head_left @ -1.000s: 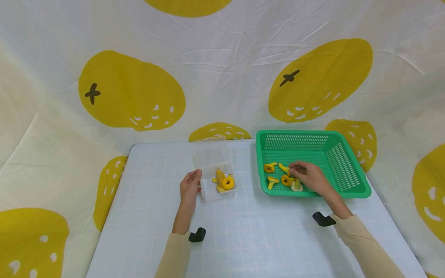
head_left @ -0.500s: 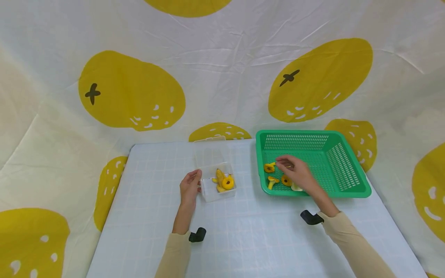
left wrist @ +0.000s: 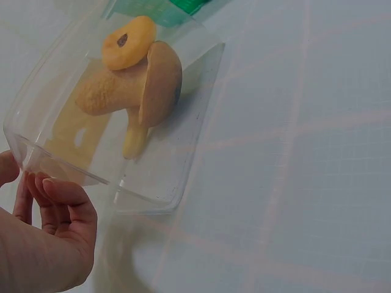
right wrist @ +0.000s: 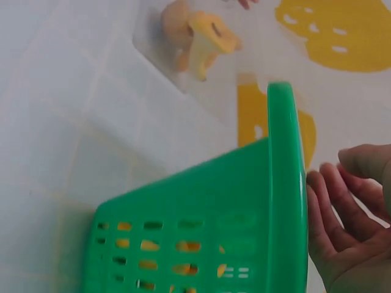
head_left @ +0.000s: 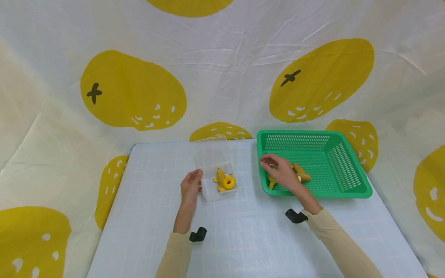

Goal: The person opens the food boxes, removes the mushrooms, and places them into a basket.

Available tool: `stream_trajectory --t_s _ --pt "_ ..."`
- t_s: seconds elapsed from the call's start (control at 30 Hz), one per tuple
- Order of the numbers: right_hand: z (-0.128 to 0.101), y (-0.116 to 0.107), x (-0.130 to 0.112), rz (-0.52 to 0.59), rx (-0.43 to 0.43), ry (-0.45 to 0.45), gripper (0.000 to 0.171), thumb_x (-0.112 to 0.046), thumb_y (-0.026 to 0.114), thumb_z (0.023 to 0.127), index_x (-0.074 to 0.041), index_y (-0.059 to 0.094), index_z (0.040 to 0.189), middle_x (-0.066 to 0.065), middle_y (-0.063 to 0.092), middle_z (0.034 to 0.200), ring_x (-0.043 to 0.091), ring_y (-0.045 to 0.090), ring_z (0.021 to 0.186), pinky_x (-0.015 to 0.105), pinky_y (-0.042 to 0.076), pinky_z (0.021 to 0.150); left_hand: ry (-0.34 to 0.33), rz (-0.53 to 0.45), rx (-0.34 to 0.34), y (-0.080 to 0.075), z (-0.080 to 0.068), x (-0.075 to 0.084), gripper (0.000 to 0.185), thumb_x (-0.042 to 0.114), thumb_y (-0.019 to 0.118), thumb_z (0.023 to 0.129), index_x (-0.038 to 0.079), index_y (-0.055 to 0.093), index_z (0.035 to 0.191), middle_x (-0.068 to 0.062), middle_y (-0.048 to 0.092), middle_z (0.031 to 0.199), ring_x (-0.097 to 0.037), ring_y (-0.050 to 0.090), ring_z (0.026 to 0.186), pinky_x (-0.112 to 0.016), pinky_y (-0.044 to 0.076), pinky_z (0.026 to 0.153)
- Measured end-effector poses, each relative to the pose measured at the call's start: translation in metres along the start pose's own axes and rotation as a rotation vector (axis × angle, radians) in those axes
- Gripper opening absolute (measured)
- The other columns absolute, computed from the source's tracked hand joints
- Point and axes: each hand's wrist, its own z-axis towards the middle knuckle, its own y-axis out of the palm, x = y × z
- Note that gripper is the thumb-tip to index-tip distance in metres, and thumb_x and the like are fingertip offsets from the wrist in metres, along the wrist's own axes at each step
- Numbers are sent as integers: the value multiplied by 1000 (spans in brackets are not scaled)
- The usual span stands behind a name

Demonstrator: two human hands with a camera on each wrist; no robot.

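My left hand [head_left: 190, 187] grips the near-left edge of a clear plastic box [head_left: 209, 195], thumb on one side and curled fingers on the other. Inside the box lie a brown mushroom [left wrist: 162, 85] and a yellow mushroom [left wrist: 129, 43] with a dark dimple in its cap. My right hand [head_left: 278, 170] hovers over the left part of a green basket [head_left: 349, 191], fingers loosely bent, with nothing seen between thumb and fingertips. Partly covered by that hand, a yellow mushroom [head_left: 272, 183] and a brown mushroom [head_left: 301, 173] lie in the basket.
The box's clear lid [head_left: 211, 148] stands raised at its far side. A white checked cloth [head_left: 236, 239] covers the table. Behind rises a white sheet printed with large yellow fruit shapes [head_left: 320, 81].
My right hand has moved left across the basket, baring the brown mushroom and covering some of the yellow ones. The left hand and the box have stayed in place.
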Motion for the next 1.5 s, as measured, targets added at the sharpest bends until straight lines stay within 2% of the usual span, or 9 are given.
stream_trajectory --t_s 0.1,0.17,0.43,0.57,0.73,0.93,1.1,1.23,1.5 --pt "4 8 -4 5 -1 -19 21 -13 65 103 -1 68 120 20 71 111 28 67 101 35 57 86 9 5 11 1 -1 -1 37 34 74 96 8 69 122 -12 66 110 -15 54 77 -19 45 54" --pt "6 14 -7 16 -4 -26 20 -13 65 103 -2 69 118 19 71 111 27 67 99 32 57 84 14 6 14 1 -2 -1 36 34 75 96 8 70 121 -15 65 113 -15 54 77 -19 44 54" --pt "14 38 -17 45 -40 -40 19 -13 65 103 -1 68 117 15 71 110 28 67 99 45 57 87 7 14 23 2 -1 -1 32 31 73 98 10 69 122 -17 65 116 -17 54 79 -19 44 54" --pt "18 51 -22 42 -71 -42 18 -10 66 102 -1 67 117 15 71 110 27 67 98 44 57 88 6 14 22 2 0 0 32 30 72 98 9 69 122 -14 65 113 -17 54 79 -19 44 54" --pt "25 67 -28 20 -111 -88 17 -4 68 99 2 67 115 17 71 107 27 68 94 41 59 86 14 8 23 2 0 -1 32 30 73 98 8 69 121 -9 66 107 -15 54 78 -20 45 54" --pt "29 83 -32 -12 -238 -85 20 -3 67 99 5 65 117 18 70 112 27 66 98 41 57 90 10 -1 15 2 -1 0 30 29 73 98 9 70 121 -19 65 116 -16 54 79 -20 45 54" --pt "32 89 -35 -87 -345 -62 24 -2 66 99 5 64 121 20 67 118 30 63 102 44 55 94 11 5 10 1 -1 0 33 32 73 98 9 70 121 -17 65 114 -16 54 79 -20 45 54" --pt "34 91 -37 -193 -412 -94 24 -3 68 98 4 65 121 18 67 118 33 59 105 45 52 95 12 11 15 1 0 0 35 34 74 97 9 70 121 -14 65 112 -15 54 78 -19 45 54" --pt "33 96 -46 -377 -468 -158 20 -2 74 94 0 73 114 10 73 111 24 50 98 35 46 88 0 17 9 1 -2 0 38 37 74 97 10 69 124 -17 64 116 -15 53 79 -19 45 56"
